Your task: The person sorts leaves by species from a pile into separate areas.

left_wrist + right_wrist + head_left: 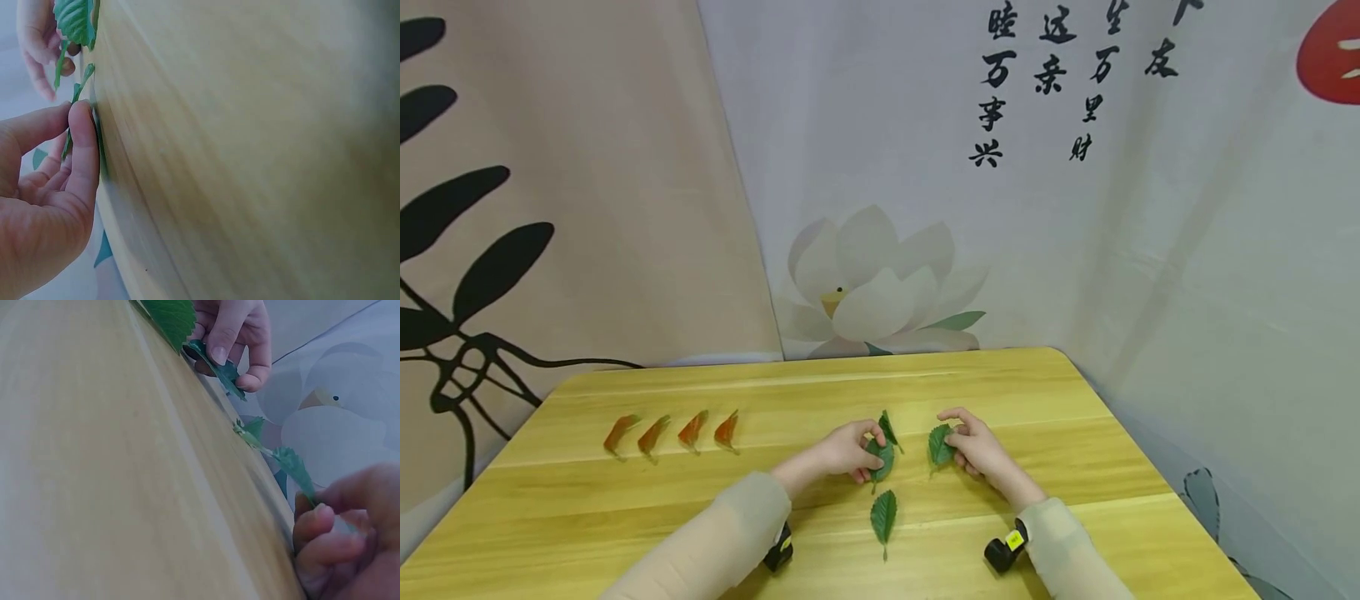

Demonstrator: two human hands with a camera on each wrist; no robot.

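Near the middle of the table, my left hand (848,450) pinches a green leaf (882,461) between thumb and finger. My right hand (979,446), a little to the right, pinches another green leaf (939,446) by its edge. Just behind the left hand's leaf lies a darker, folded green leaf (888,428). A further green leaf (883,515) rests flat nearer the front, its stem toward me. In the left wrist view the left thumb and forefinger (81,137) meet on their leaf. The right wrist view shows the right-hand leaf (295,470) held edge-on.
Several orange-red leaves (692,432) with green tips lie in a row on the left of the wooden table (820,383). Behind the table hangs a pale cloth (887,125) printed with a lotus and dark characters. Black wrist cameras (1002,552) sit at the sleeves.
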